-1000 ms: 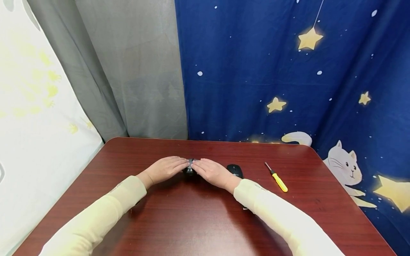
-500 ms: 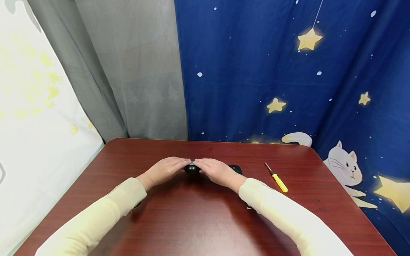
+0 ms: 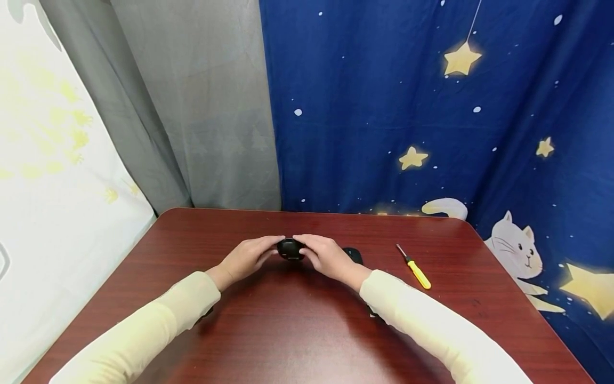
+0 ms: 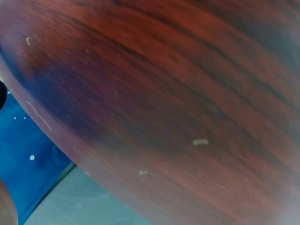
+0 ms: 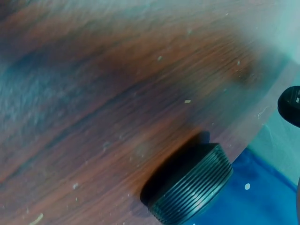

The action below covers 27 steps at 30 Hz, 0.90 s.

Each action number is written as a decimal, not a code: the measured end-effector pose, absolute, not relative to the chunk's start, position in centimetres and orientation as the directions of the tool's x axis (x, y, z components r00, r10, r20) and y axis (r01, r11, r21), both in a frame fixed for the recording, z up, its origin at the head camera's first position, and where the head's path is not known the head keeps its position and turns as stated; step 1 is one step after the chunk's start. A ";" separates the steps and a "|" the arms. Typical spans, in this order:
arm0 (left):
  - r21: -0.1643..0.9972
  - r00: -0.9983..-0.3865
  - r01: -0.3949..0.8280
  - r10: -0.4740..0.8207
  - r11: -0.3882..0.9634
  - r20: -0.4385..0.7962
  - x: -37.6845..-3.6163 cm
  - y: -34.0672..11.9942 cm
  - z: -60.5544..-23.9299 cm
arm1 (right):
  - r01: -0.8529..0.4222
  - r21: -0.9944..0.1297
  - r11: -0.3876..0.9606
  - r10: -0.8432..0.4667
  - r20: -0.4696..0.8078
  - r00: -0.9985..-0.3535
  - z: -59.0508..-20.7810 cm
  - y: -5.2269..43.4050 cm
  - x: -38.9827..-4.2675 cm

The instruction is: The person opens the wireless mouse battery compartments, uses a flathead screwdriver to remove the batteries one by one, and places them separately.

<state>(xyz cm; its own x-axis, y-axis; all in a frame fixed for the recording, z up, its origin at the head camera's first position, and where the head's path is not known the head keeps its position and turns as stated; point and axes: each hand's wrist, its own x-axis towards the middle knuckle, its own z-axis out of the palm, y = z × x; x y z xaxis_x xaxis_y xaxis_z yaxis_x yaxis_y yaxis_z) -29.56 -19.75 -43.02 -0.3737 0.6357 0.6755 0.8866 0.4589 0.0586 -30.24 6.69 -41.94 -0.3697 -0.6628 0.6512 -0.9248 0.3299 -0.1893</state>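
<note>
A small black rounded object with faint pale markings (image 3: pixel 290 249), much like a computer mouse, is held between both hands. My left hand (image 3: pixel 249 257) grips its left side, fingers on top and thumb below. On the opposite side my right hand (image 3: pixel 328 258) pinches it between fingers and thumb. Part of the same black object (image 5: pixel 291 106) shows at the right edge of the right wrist view, and a sliver at the left edge of the left wrist view. Close behind my right hand lies a black computer mouse (image 3: pixel 354 255), whose ribbed side (image 5: pixel 192 190) fills the lower right wrist view.
A screwdriver with a yellow handle (image 3: pixel 419 274) lies to the right on the reddish-brown table (image 3: pixel 288 336). Beyond the table's far edge hang a grey curtain (image 3: pixel 216 106) and a blue starry curtain (image 3: pixel 360 106).
The held object has tipped so its grey part no longer shows and a black face is toward me. Both thumbs have come into view underneath. My right forearm has shifted slightly right.
</note>
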 end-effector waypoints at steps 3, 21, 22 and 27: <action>0.107 -0.408 0.877 0.609 0.468 0.680 -29.4 -19.6 -43.0 | -0.905 -0.269 0.330 -0.627 0.654 -0.424 -41.9 6.6 -30.0; 0.503 -0.680 0.728 0.390 0.466 0.621 -28.5 -18.1 -42.3 | -0.577 -0.776 0.253 -0.412 0.453 -0.791 -42.1 5.8 -29.4; 0.541 -0.701 0.710 0.376 0.451 0.606 -28.5 -18.0 -42.3 | -0.559 -0.792 0.246 -0.407 0.439 -0.801 -42.1 5.8 -29.4; 0.738 -0.804 0.589 0.322 0.329 0.499 -28.3 -17.6 -42.5 | -0.455 -0.873 0.177 -0.394 0.361 -0.845 -41.8 5.7 -29.3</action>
<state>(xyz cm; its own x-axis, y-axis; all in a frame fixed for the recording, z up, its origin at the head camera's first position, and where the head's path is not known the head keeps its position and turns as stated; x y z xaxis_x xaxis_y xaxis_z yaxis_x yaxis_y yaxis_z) -28.32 -17.60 -42.52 -0.8045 0.3220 0.4991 0.5894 0.3291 0.7377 -29.34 5.75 -41.78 -0.8453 -0.3942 0.3606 -0.4548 0.1766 -0.8729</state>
